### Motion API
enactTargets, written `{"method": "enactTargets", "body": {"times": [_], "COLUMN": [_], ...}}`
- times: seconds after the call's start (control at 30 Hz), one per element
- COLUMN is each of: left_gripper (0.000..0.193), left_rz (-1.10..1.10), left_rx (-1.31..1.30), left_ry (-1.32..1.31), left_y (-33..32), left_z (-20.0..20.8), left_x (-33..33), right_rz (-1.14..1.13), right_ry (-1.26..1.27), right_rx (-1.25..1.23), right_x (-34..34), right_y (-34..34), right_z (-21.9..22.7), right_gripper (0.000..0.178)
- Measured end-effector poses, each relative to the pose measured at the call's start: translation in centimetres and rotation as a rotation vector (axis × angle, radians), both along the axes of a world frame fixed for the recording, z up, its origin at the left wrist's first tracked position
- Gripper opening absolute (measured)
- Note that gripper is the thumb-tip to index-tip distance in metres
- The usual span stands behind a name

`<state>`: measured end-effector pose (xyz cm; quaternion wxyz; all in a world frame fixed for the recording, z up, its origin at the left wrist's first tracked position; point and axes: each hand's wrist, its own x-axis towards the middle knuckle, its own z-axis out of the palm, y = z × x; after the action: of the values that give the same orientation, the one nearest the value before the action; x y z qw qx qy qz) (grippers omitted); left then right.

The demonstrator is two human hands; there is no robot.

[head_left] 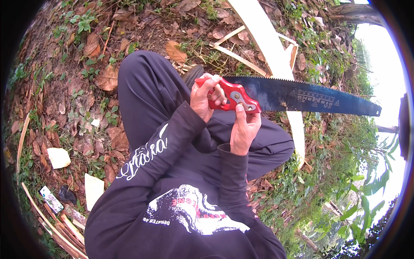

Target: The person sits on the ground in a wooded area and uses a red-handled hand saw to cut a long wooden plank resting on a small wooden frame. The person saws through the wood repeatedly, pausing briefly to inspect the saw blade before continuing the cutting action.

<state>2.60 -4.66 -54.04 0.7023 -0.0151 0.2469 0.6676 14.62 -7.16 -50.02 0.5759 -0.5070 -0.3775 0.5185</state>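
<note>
Outdoor scene, no bench; the person sits on bare ground (64, 86) covered with dry brown leaves (107, 78), small green weeds and reddish soil. Dark long sleeves and dark trousers fill the centre and near part of the view, one knee raised toward the far side.

A hand saw (297, 97) is held in front of the body, roughly level, with the dark blade running right and slightly down and its teeth along the far edge. Its red handle (230, 99) sits at centre. Left hand (205, 97) wraps the handle from the left, fingers closed around the grip. Right hand (245, 127) comes from below, fingers curled loosely, thumb pressed on the metal fastener at the handle's right end, where the blade joins.

A long pale curved strip of wood (267, 39) lies on the ground behind the saw, running from the far centre to the right and passing under the blade. Thin pale splints (235, 56) lie crossed just left of it. More split strips (60, 231) are stacked at near left, with pale flat scraps (58, 157) close by. Green plants (345, 207) grow at near right; bright sky shows at the right rim and a tree trunk (353, 13) at far right.
</note>
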Motion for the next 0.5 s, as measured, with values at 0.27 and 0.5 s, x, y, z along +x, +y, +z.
{"method": "enactTargets", "body": {"times": [0.27, 0.5], "left_gripper": [0.02, 0.019], "left_rz": [0.057, 0.054], "left_rx": [-0.005, -0.003], "left_ry": [-0.035, -0.021], "left_y": [0.08, 0.12], "left_z": [0.0, -0.12], "left_x": [-0.03, 0.0], "right_rz": [-0.043, -0.048], "right_ry": [-0.074, -0.092], "right_rx": [0.024, 0.037], "right_x": [-0.9, -0.84], "right_y": [-0.07, 0.0], "right_z": [0.23, -0.25], "right_gripper": [0.023, 0.021]}}
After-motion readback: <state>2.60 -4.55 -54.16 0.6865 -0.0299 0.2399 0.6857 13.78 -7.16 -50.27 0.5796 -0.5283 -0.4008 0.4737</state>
